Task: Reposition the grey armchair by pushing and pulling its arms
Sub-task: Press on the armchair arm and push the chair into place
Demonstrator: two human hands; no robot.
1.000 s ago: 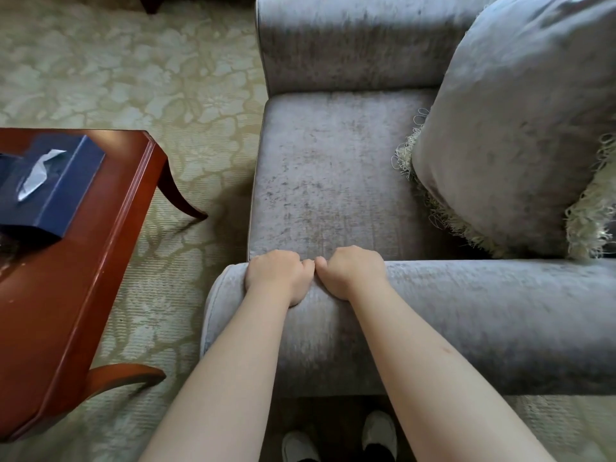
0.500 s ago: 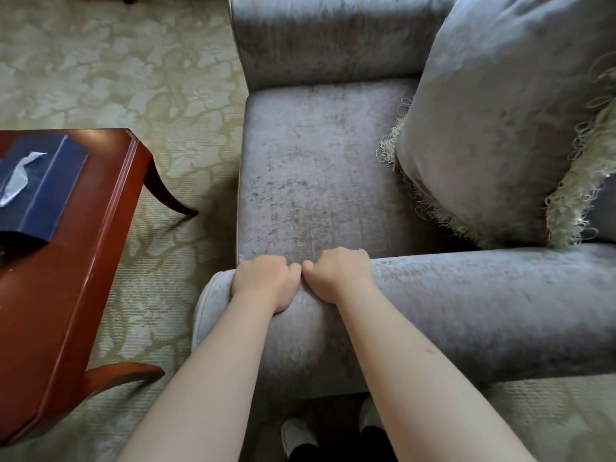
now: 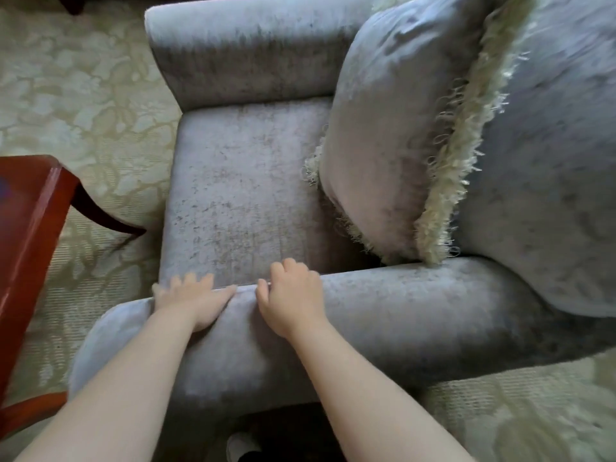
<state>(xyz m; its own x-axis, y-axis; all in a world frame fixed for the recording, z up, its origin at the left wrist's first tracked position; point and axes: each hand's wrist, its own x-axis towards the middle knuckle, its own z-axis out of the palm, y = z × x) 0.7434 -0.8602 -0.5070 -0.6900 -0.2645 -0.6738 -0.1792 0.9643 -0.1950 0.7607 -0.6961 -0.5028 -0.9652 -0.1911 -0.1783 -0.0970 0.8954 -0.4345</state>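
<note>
**Two hands on one arm of a grey velvet armchair [image 3: 240, 195]**

The armchair fills the middle and right of the view. Its back stands at 3 o'clock and its open seat front faces 9 o'clock. Its padded near arm [image 3: 416, 311] lies across the lower part of the view, with its long axis running from 9 to 3 o'clock and its rounded front end at about 8 o'clock. The far arm [image 3: 250, 55] lies parallel to it at 12 o'clock.

The left hand [image 3: 195, 298] rests flat on top of the near arm, close to its front end. Its fingers are spread and reach toward the seat, blurred. The right hand [image 3: 293, 295] is just beside it at 3 o'clock, apart from it, and grips the same arm with fingers curled over the inner edge.

A grey cushion with a cream fringe [image 3: 383, 145] leans against the back at 2 o'clock. A glossy red-brown wooden table [image 3: 30, 211] stands at 9 o'clock on pale floral-patterned carpet [image 3: 83, 95]. A white shoe toe [image 3: 238, 445] shows at 6 o'clock.
</note>
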